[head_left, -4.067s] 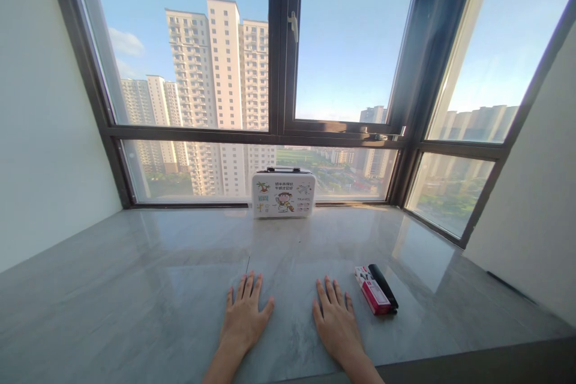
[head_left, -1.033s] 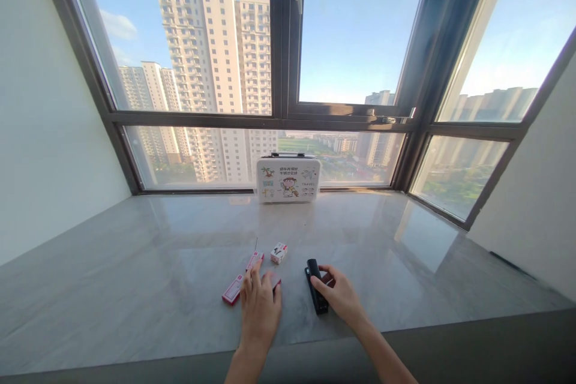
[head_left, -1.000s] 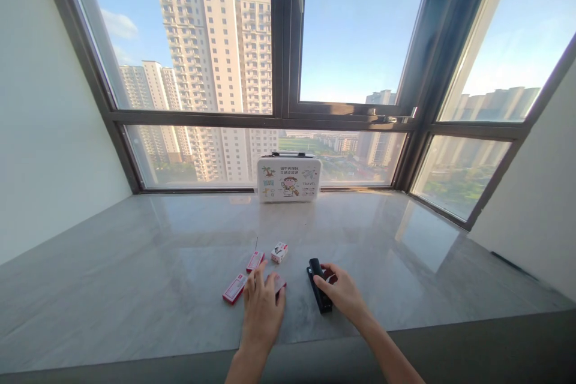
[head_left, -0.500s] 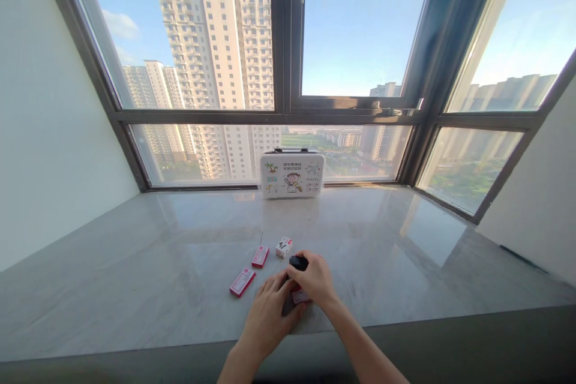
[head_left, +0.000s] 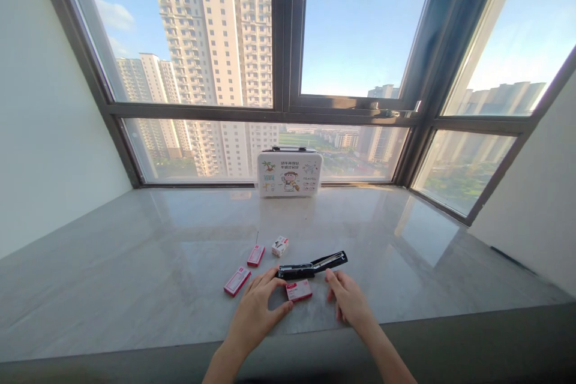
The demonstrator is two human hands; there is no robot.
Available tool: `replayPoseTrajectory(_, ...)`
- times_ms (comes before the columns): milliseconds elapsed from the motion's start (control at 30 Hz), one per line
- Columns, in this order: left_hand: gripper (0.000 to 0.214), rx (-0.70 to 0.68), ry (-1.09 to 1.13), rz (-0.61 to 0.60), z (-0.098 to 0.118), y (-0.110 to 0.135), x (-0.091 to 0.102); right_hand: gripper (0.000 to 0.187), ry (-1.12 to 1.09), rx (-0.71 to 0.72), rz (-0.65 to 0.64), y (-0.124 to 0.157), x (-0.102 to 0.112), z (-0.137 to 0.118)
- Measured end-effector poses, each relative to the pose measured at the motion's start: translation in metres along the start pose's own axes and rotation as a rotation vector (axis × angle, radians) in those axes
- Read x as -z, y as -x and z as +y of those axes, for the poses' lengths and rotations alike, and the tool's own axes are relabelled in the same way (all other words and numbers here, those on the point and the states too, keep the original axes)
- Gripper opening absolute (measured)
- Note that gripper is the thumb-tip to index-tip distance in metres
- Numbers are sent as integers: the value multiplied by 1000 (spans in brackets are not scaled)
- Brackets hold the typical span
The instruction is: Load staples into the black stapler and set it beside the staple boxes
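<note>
A black stapler (head_left: 294,271) lies swung open on the grey stone ledge, its hinged part angled up to the right. My left hand (head_left: 252,306) has its fingertips at the stapler's left end, with thumb and fingers spread apart. Between my hands sits a pink-and-white staple box (head_left: 299,291), just in front of the stapler; my left thumb is close to its lower left corner. My right hand (head_left: 351,300) is beside the stapler's right part, fingers loosely bent and apart, with nothing visible in them.
Two more pink-and-white boxes (head_left: 237,281) lie left of the stapler. Behind it is a small white box (head_left: 279,246) with a black picture. A white carry case (head_left: 289,175) stands against the window frame (head_left: 193,185). The ledge's front edge runs below my hands.
The stapler, mostly covered by my hands before, now lies open in plain sight. My right hand has come off it and moved right; my left hand has shifted slightly left.
</note>
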State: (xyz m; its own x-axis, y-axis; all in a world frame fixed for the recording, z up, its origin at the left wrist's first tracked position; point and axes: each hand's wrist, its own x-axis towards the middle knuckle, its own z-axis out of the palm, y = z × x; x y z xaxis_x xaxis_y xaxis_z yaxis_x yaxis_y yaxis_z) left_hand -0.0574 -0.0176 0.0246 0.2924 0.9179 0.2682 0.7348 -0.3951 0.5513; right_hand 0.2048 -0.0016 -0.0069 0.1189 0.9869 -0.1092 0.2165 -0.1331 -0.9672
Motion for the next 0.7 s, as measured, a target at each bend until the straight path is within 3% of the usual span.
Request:
replayPoseTrajectory(133, 32, 8, 28, 3, -1, -1, 1, 32, 131, 55, -117, -1, -36, -3)
replayPoseTrajectory(200, 32, 13, 43, -5, -3, -2, 2, 28, 181, 64, -132, -4, -41, -3)
replayPoseTrajectory(367, 29, 18, 63, 11, -4, -1, 1, 29, 319, 67, -85, -3, -13, -7)
replayPoseTrajectory(500, 29, 12, 46, 43, 0, 1, 1, 25, 401, 213, 21, 4, -5, -28)
replayPoseTrajectory(600, 28, 13, 44, 37, 3, 2, 2, 29, 364, 322, -10, 6, -29, -46)
replayPoseTrajectory(700, 26, 15, 43, 25, 4, 2, 3, 28, 277, 301, -94, 2, -61, -52)
